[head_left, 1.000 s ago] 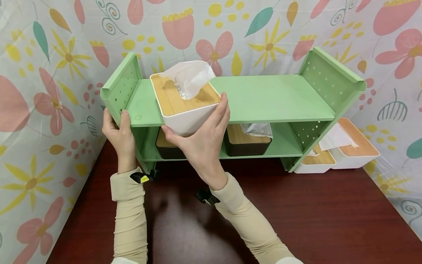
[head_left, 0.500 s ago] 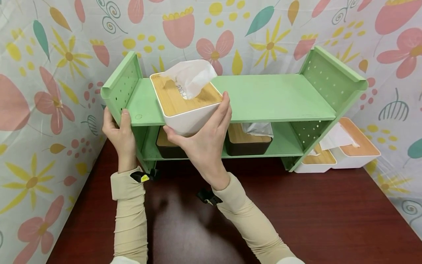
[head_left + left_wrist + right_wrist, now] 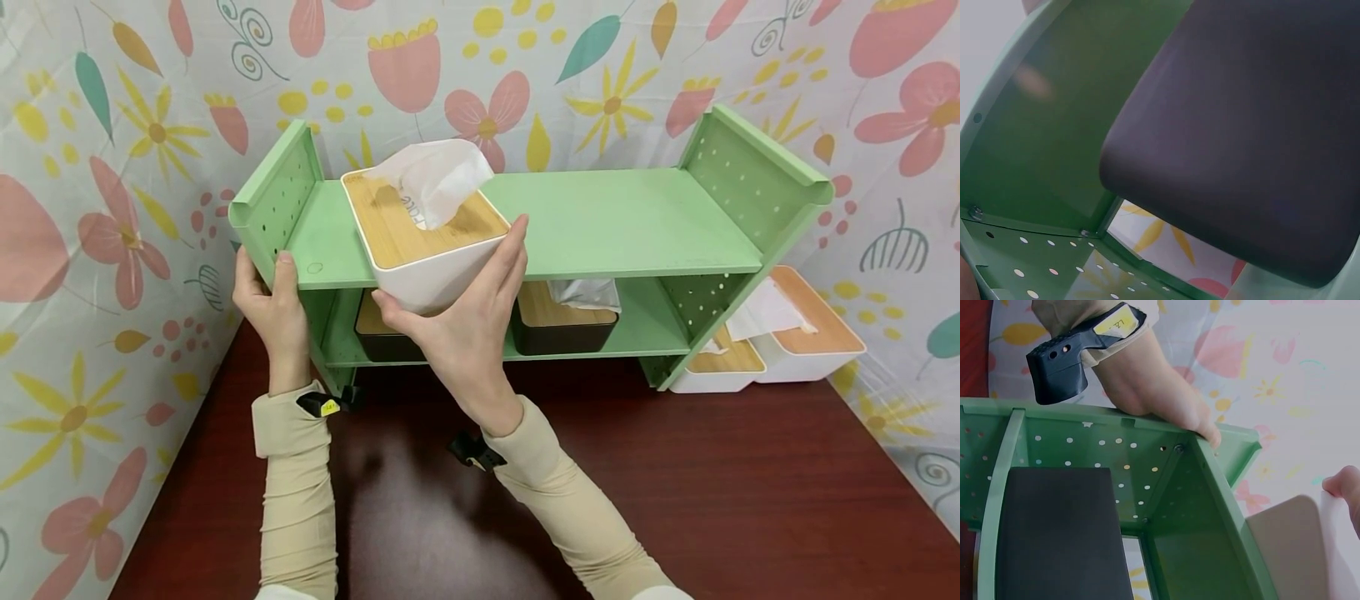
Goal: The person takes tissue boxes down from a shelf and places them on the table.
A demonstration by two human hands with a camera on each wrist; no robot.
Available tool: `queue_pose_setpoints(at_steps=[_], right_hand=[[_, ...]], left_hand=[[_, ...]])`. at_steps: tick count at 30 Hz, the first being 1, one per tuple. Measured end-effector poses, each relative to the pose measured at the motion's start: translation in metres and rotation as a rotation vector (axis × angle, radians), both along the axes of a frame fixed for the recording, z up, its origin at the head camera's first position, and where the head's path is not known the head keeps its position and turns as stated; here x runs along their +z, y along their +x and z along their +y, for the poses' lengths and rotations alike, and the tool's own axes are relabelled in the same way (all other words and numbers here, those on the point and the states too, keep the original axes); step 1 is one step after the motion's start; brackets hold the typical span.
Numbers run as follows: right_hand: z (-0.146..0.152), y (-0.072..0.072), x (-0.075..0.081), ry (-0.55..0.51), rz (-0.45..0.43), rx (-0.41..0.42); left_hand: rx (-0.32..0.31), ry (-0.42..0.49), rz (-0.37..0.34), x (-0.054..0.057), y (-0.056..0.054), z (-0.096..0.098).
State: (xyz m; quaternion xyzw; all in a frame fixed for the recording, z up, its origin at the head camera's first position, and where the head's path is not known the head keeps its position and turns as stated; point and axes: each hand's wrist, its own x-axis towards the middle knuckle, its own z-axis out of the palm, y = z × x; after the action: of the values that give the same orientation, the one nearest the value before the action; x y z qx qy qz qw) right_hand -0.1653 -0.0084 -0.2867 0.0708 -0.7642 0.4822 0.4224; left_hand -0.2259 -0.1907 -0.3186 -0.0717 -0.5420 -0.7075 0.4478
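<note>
Little has changed: left fingers still grip the green shelf, right fingers the white tissue box.

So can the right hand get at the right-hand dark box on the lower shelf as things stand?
Probably not: the right hand is gripping the white tissue box. Otherwise the open-fronted shelf seems to leave the dark box reachable.

Held box perhaps slightly farther right
</note>
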Motion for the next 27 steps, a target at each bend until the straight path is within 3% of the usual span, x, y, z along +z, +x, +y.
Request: queue_pose_setpoints(at_steps=[18, 27], right_hand=[[0.0024, -0.0011, 0.0015, -0.006, 0.048, -0.006], [0.0008, 0.0013, -0.0002, -0.036, 0.003, 0.029]], left_hand=[[0.007, -0.007, 0.001, -0.0006, -0.0020, -0.0012], [0.021, -0.040, 0.009, -0.0063, -0.0070, -0.0057]])
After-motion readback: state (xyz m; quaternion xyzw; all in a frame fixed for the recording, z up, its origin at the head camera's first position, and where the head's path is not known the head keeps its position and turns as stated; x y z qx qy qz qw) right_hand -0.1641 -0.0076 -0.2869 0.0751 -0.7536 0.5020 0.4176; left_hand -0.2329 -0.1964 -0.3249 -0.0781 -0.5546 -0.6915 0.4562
